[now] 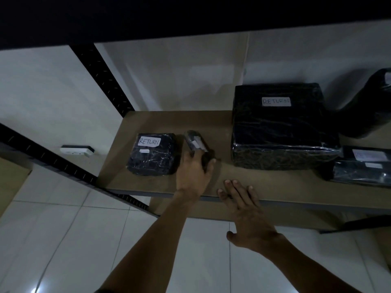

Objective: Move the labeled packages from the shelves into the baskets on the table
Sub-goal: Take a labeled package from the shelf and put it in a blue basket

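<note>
As the right hand [246,208] braces flat and straight-fingered on the shelf [285,187] edge, apparently for balance, the left hand [193,168] curls its fingers [211,163] round a small labelled package [195,141], a RETURN parcel [152,155] just left of them.

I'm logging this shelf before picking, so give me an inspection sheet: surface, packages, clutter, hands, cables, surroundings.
Surface: brown shelf board on black slotted frame.
Job's things: small RETURN package, narrow package, large RETURN package, more black packages at right; baskets not in view.
Clutter: nothing seen.
Hands: left hand grips the narrow package; right hand open, fingers at the board's front edge.
Cables: nothing seen.
Surroundings: white wall, white box on it, tiled floor.
</note>
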A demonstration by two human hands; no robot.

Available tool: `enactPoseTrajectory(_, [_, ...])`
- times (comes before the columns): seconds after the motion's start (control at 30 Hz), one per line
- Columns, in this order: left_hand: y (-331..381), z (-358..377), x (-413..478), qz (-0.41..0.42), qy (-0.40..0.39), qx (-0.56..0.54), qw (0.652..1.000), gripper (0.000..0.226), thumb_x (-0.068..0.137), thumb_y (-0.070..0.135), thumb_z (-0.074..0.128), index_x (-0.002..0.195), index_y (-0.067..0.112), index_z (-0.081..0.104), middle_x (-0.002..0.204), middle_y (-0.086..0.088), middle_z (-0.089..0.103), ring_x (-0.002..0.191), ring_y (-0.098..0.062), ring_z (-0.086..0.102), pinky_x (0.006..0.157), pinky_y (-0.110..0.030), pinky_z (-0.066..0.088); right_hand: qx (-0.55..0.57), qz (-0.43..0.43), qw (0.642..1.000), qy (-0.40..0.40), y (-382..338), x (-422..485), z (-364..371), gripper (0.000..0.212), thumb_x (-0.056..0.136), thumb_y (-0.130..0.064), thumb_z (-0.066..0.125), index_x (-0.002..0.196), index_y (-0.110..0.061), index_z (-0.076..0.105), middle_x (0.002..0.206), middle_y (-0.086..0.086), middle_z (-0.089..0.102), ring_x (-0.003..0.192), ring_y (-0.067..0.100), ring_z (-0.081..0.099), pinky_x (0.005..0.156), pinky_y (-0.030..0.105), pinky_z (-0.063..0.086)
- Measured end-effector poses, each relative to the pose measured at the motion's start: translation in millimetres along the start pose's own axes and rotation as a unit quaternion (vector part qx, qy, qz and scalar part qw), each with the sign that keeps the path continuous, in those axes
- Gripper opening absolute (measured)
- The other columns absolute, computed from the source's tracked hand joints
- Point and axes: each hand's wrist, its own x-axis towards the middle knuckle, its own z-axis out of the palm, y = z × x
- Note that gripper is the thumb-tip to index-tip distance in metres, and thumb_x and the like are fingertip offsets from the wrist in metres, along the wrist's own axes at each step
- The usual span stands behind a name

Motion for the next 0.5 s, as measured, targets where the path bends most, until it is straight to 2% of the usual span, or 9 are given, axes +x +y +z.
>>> enactPoseTrajectory(0.07, [2,0,-7,-0.045,0.006,-0.040,0.998,0.050,0.090,0.054,0.050,0.118,0.013,0.053,0.105,-0.012,0.063,0.092,-0.029,0.062,0.070,-0.035,0.052,0.001,-0.002,1.000,-0.003,0,0,-1,0.128,0.035,-0.065,0.073,0.144,-0.014,0.028,0.149,0.015,0.035,0.137,0.029,0.023,0.105,0.048,0.018])
enactPoseTrajectory(0.13, [6,-2,-15,-0.039,-0.020,-0.042,0.998,0.047,0.093,0.057,0.040,0.103,0.014,0.056,0.085,-0.006,0.067,0.076,-0.025,0.065,0.062,-0.032,0.050,0.007,-0.001,1.000,-0.007,-1,0,-2,0.129,0.035,-0.064,0.074,0.144,-0.014,0.029,0.149,0.016,0.036,0.137,0.029,0.024,0.104,0.049,0.019])
enactPoseTrajectory(0.2, [9,-8,-19,-0.015,-0.032,-0.024,0.999,0.035,0.097,0.044,0.044,0.089,0.013,0.058,0.076,-0.008,0.065,0.071,-0.028,0.064,0.058,-0.030,0.045,0.013,-0.001,1.000,-0.007,-1,0,-1,0.130,0.034,-0.064,0.074,0.144,-0.014,0.029,0.148,0.016,0.036,0.137,0.029,0.024,0.104,0.048,0.019])
enactPoseTrajectory(0.27, [4,-16,-14,0.060,0.006,0.053,0.997,0.015,0.085,0.023,0.061,0.090,0.009,0.063,0.089,-0.013,0.063,0.085,-0.032,0.060,0.067,-0.035,0.048,0.017,-0.002,1.000,-0.007,0,-1,-1,0.130,0.034,-0.065,0.075,0.144,-0.014,0.029,0.149,0.015,0.036,0.137,0.029,0.024,0.104,0.048,0.019])
enactPoseTrajectory(0.33, [-5,-21,2,0.124,0.039,0.122,0.984,0.040,0.065,0.014,0.070,0.103,0.005,0.061,0.107,-0.018,0.058,0.101,-0.038,0.054,0.083,-0.045,0.047,0.018,-0.003,1.000,-0.008,1,-1,-1,0.128,0.034,-0.065,0.074,0.143,-0.015,0.031,0.149,0.015,0.036,0.137,0.028,0.024,0.104,0.048,0.019])
enactPoseTrajectory(0.37, [-8,-26,14,0.148,0.024,0.138,0.979,0.056,0.062,0.015,0.071,0.115,0.003,0.056,0.121,-0.020,0.054,0.115,-0.041,0.049,0.094,-0.051,0.042,0.019,-0.002,1.000,-0.011,0,-1,-1,0.127,0.035,-0.065,0.074,0.143,-0.015,0.032,0.149,0.014,0.036,0.138,0.028,0.023,0.105,0.048,0.019])
enactPoseTrajectory(0.43, [-12,-40,39,0.170,-0.067,0.193,0.964,0.084,0.070,0.026,0.070,0.142,0.004,0.034,0.152,-0.018,0.029,0.143,-0.037,0.019,0.114,-0.057,0.014,0.021,0.001,1.000,-0.015,0,-1,-1,0.126,0.037,-0.065,0.073,0.144,-0.015,0.031,0.150,0.014,0.034,0.139,0.028,0.021,0.105,0.047,0.017])
enactPoseTrajectory(0.47, [-15,-45,53,0.168,-0.118,0.236,0.950,0.090,0.076,0.028,0.067,0.149,0.008,0.020,0.158,-0.013,0.015,0.147,-0.031,0.005,0.115,-0.056,0.000,0.025,0.001,1.000,-0.015,0,-2,-1,0.125,0.038,-0.064,0.073,0.145,-0.015,0.030,0.151,0.014,0.032,0.139,0.028,0.020,0.106,0.047,0.015])
enactPoseTrajectory(0.5, [-18,-49,64,0.162,-0.165,0.284,0.931,0.088,0.081,0.026,0.062,0.151,0.013,0.011,0.160,-0.009,0.008,0.147,-0.026,-0.001,0.114,-0.055,-0.009,0.029,0.002,0.999,-0.013,0,-2,-1,0.124,0.039,-0.063,0.074,0.145,-0.015,0.029,0.151,0.014,0.031,0.140,0.027,0.018,0.106,0.047,0.014])
